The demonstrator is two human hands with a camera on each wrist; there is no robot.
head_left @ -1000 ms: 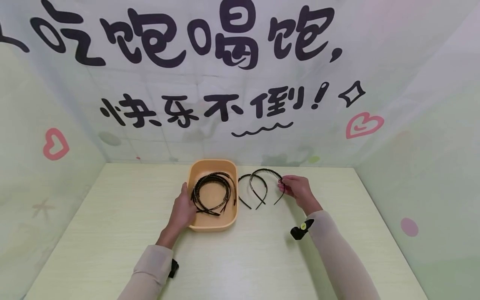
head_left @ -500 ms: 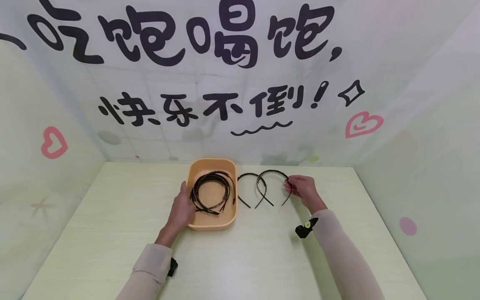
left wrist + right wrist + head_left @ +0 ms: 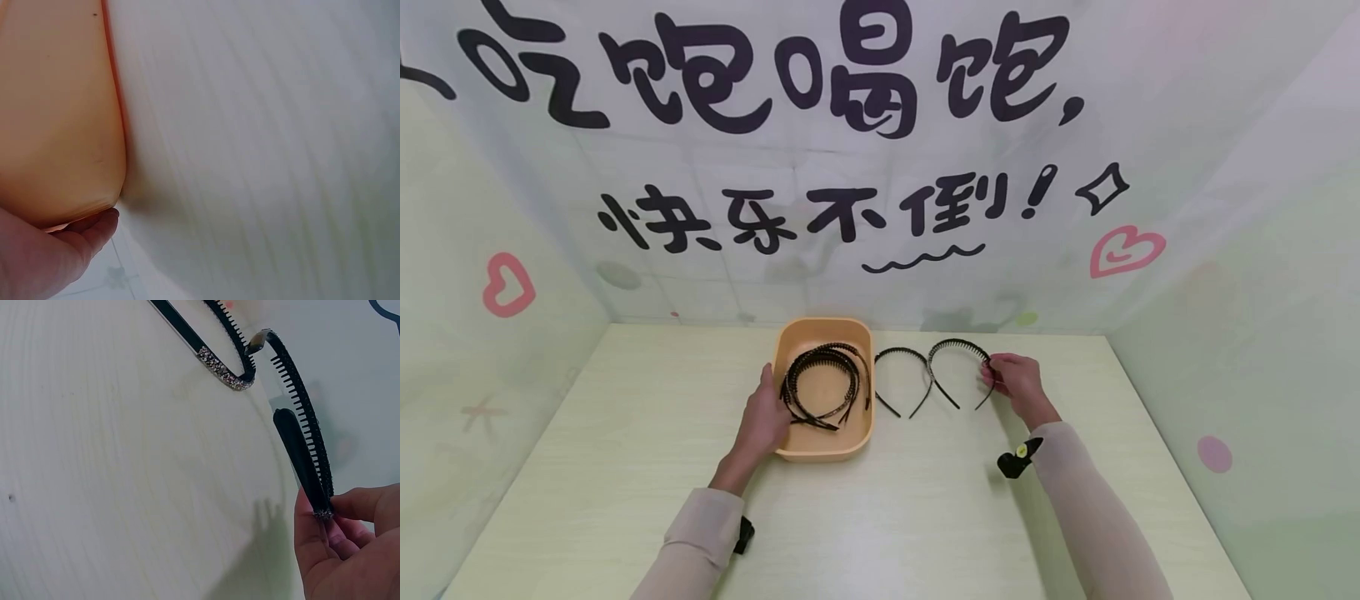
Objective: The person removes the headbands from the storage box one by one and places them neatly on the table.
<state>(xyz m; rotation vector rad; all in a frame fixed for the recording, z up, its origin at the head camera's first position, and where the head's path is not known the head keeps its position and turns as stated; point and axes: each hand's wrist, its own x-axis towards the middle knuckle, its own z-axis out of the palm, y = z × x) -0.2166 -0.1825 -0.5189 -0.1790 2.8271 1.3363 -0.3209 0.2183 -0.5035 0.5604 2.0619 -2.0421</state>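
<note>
**Toothed headband being held beside the orange tub**

A pale wooden table [image 3: 625, 467] is being seen from above, with a big cloth wall [image 3: 880, 167] covered in black writing and pink hearts standing behind the orange tub [image 3: 824, 450]. The tub is sitting near the middle of the table, close to the cloth wall. A bunch of black headbands [image 3: 823, 385] is being kept inside the tub, one on top of another.

The left side of the tub is being touched by the left hand [image 3: 763, 421]. The fingers are being kept fairly straight and are being pressed flat against the tub's outer wall, with nothing gripped between them. In the left wrist view, a fingertip is being seen right against the tub's rounded lower corner.

Just to the right of the tub, a thin black headband [image 3: 904, 379] is lying on the table with its open ends pointing away from the cloth wall. A little farther right of the tub, a toothed headband [image 3: 958, 371] is being held by the right hand [image 3: 1017, 382]. One end of it is being pinched between the thumb and curled fingers, with the small teeth showing along its curve. Whether the two headbands are touching is not being shown clearly. A small sparkly strip is being seen on the thin headband in the right wrist view.
</note>
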